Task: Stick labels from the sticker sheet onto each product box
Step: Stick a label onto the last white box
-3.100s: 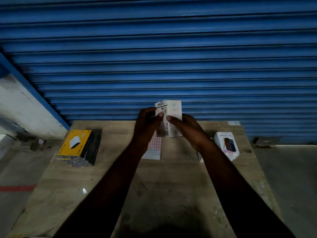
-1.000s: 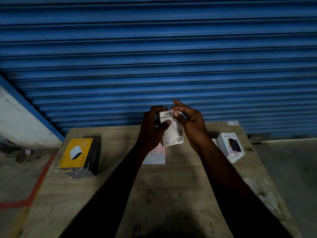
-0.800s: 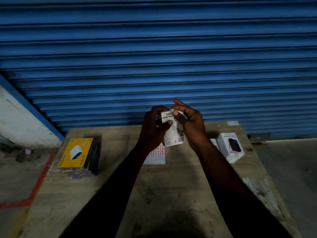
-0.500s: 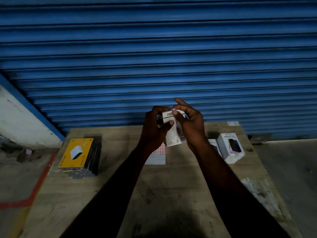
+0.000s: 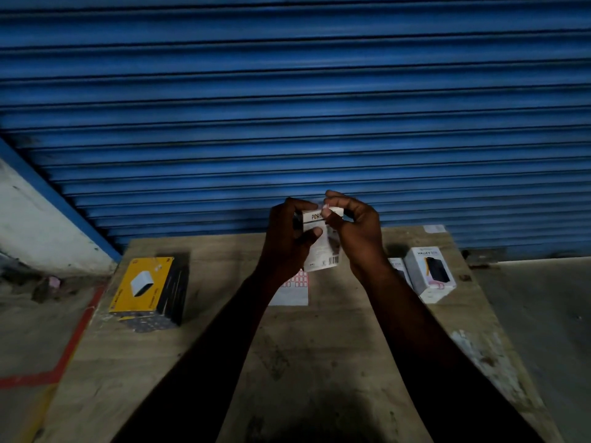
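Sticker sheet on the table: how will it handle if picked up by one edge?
Likely floppy: the sticker sheet is thin and lies flat on the table. Probably very light, so a push may just slide it. Flush edges look fiddly to pinch.

Both forearms [image 5: 230,330] are bare to the wrists, sinking into deep shadow toward six o'clock. The left hand [image 5: 289,238] and right hand [image 5: 358,231] are bare too, with short nails [image 5: 317,232] catching the light.

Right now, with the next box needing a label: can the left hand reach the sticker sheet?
Probably not yet: the left hand grips the white box. The sticker sheet lies uncovered under that wrist, so once freed, likely yes.
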Available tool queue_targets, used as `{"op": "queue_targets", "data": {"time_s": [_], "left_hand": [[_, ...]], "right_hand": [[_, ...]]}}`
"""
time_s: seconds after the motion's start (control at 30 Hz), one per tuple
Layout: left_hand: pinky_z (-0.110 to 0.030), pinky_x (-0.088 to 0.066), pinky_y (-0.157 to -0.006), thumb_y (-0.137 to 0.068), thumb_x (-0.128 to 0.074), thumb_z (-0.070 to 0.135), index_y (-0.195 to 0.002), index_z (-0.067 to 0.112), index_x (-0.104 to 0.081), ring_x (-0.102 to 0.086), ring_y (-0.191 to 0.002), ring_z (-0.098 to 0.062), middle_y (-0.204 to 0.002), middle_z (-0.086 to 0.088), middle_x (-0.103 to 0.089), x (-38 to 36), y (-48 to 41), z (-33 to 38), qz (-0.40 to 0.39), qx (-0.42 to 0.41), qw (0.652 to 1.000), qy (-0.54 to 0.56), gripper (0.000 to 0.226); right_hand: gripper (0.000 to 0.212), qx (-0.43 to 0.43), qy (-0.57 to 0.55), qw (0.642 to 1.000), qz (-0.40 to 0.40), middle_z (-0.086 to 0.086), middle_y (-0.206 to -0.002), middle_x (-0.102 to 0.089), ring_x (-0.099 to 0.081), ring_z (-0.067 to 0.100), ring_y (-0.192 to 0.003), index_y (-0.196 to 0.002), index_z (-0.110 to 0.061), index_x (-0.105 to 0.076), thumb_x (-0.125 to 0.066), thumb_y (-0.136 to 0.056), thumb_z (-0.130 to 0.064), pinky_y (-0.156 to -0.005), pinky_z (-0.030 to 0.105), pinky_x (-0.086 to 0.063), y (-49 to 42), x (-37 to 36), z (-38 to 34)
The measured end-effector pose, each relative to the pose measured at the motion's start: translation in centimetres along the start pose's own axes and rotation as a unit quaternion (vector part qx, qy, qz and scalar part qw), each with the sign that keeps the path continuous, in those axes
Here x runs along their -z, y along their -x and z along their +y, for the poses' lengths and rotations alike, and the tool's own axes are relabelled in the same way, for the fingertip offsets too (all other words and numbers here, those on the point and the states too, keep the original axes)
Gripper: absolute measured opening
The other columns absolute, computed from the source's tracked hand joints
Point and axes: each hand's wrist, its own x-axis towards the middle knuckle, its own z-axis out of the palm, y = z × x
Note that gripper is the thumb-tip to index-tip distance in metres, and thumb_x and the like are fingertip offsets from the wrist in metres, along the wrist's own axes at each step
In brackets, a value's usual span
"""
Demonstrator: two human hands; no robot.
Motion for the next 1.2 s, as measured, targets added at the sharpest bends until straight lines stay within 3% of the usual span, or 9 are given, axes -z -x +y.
{"op": "queue_targets", "data": {"time_s": [0.13, 0.3, 0.47, 0.6, 0.7, 0.87, 1.0, 1.1, 1.2], "left_hand": [[-0.006, -0.042, -0.077, -0.082, -0.072, 0.012, -0.11, 0.01, -0.055, -0.048, -0.097, -0.002, -0.109, -0.001, -0.049, -0.3, 0.0, 0.3, -0.014, 0.004, 1.0, -0.009, 0.033], [-0.007, -0.044, -0.077, -0.08, -0.071, 0.007, -0.107, 0.005, -0.057, -0.049, -0.094, 0.013, -0.103, 0.006, -0.05, -0.4, 0.2, 0.5, -0.04, 0.016, 0.999, 0.007, 0.031], [-0.02, -0.048, -0.083, -0.079, -0.072, 0.015, -0.109, 0.022, -0.054, -0.054, -0.102, -0.013, -0.114, -0.004, -0.049, -0.9, 0.5, 0.4, -0.037, 0.027, 0.998, 0.04, 0.036], [-0.019, -0.051, -0.079, -0.076, -0.074, 0.012, -0.113, 0.02, -0.048, -0.058, -0.103, -0.017, -0.118, -0.008, -0.049, -1.3, 0.6, 0.2, -0.02, 0.048, 0.996, 0.072, 0.045], [-0.017, -0.051, -0.077, -0.075, -0.075, 0.012, -0.114, 0.017, -0.046, -0.058, -0.102, -0.019, -0.118, -0.009, -0.05, -1.6, 0.9, 0.1, -0.02, 0.054, 0.996, 0.073, 0.049], [-0.036, -0.053, -0.084, -0.074, -0.073, 0.03, -0.115, 0.027, -0.044, -0.058, -0.104, -0.019, -0.118, -0.006, -0.052, -1.7, 1.0, 0.1, -0.028, 0.061, 0.996, 0.055, 0.051], [-0.014, -0.051, -0.077, -0.079, -0.075, 0.012, -0.117, 0.016, -0.044, -0.058, -0.101, -0.01, -0.118, -0.01, -0.053, -1.1, 0.5, 0.3, -0.023, 0.079, 0.994, 0.073, 0.049], [-0.014, -0.05, -0.078, -0.078, -0.075, 0.013, -0.115, 0.018, -0.044, -0.058, -0.103, -0.014, -0.118, -0.009, -0.053, -1.1, 0.4, 0.4, -0.026, 0.068, 0.995, 0.075, 0.048], [-0.012, -0.05, -0.076, -0.078, -0.075, 0.009, -0.116, 0.016, -0.046, -0.058, -0.103, -0.013, -0.119, -0.009, -0.053, -1.4, 0.7, 0.6, -0.032, 0.071, 0.994, 0.08, 0.049]], "right_hand": [[0.017, -0.03, 0.014, 0.999, 0.036, -0.012, -0.095, -0.069, -0.066, -0.003, -0.082, -0.096, -0.014, -0.07, -0.067, -0.084, -0.002, -0.067, 0.017, -0.053, -0.1, 0.1, -0.2], [0.029, -0.077, 0.066, 0.994, 0.026, 0.003, -0.11, -0.066, -0.063, 0.01, -0.092, -0.106, -0.014, -0.065, -0.065, -0.082, 0.002, -0.068, 0.02, -0.049, -0.5, 0.4, -0.6], [0.041, -0.15, -0.027, 0.988, -0.001, 0.004, -0.097, -0.06, -0.058, 0.013, -0.077, -0.123, -0.009, -0.048, -0.058, -0.084, -0.011, -0.057, 0.023, -0.046, 0.1, 0.5, -1.1], [0.032, -0.196, -0.046, 0.977, -0.076, 0.011, -0.078, -0.062, -0.057, 0.024, -0.068, -0.085, -0.011, -0.061, -0.056, -0.063, -0.034, -0.06, 0.03, -0.043, 0.2, 0.6, -1.1], [0.012, -0.213, -0.033, 0.975, -0.057, 0.007, -0.069, -0.058, -0.054, 0.022, -0.062, -0.07, -0.016, -0.055, -0.052, -0.076, -0.026, -0.054, 0.025, -0.041, 0.3, 0.5, -1.5], [0.012, -0.226, -0.013, 0.974, -0.016, 0.006, -0.066, -0.058, -0.054, 0.019, -0.054, -0.082, -0.012, -0.058, -0.055, -0.086, -0.024, -0.041, 0.019, -0.04, 0.0, 0.2, -1.4], [0.016, -0.205, -0.081, 0.972, -0.075, 0.004, -0.072, -0.066, -0.063, 0.015, -0.06, -0.089, -0.014, -0.063, -0.054, -0.091, -0.027, -0.05, 0.02, -0.048, 0.4, 0.7, -1.1], [0.015, -0.204, -0.072, 0.974, -0.062, 0.007, -0.076, -0.066, -0.064, 0.012, -0.057, -0.092, -0.01, -0.062, -0.056, -0.091, -0.024, -0.046, 0.018, -0.048, 0.2, 0.7, -1.1], [0.033, -0.231, -0.034, 0.972, -0.011, 0.011, -0.088, -0.066, -0.063, 0.017, -0.064, -0.111, -0.007, -0.058, -0.058, -0.092, -0.034, -0.043, 0.02, -0.048, 0.0, 0.5, -0.7]]}}
